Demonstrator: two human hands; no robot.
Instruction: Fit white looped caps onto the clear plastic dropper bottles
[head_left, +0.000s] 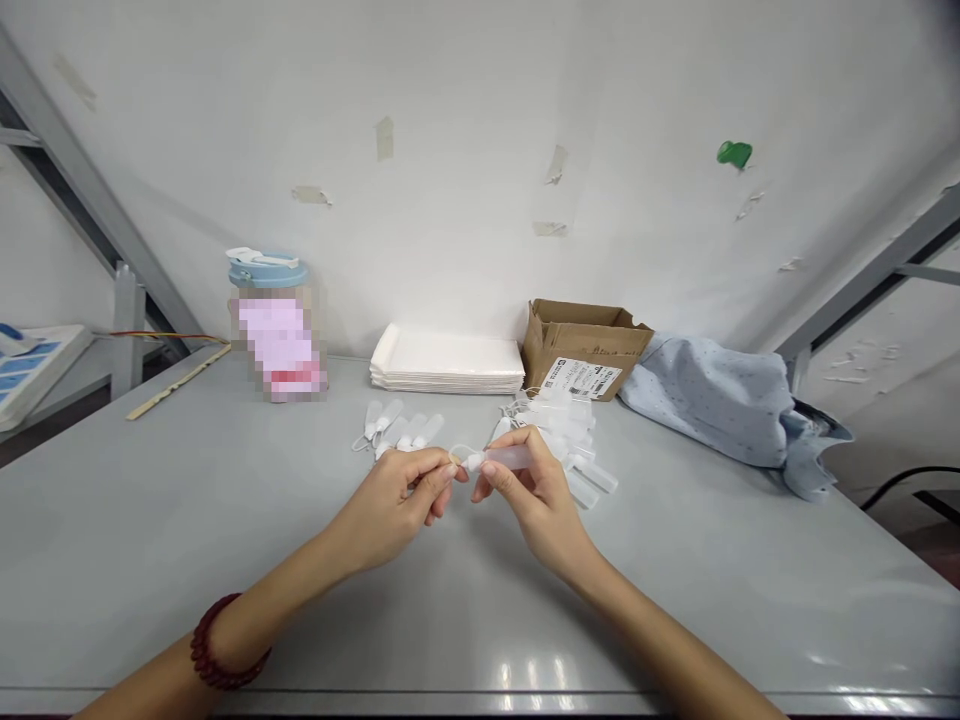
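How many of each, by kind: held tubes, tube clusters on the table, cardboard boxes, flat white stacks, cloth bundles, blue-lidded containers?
Held tube: 1
Tube clusters: 2 (left cluster, right cluster; single tubes overlap too much to count)
Cardboard box: 1
Flat white stack: 1
Cloth bundle: 1
Blue-lidded container: 1
Total: 7

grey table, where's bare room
Bare table: left of the left hand, before the blue-lidded container; right of the right hand, before the blue cloth. Crowded: beyond the hands, with white tubes, white stack and cardboard box.
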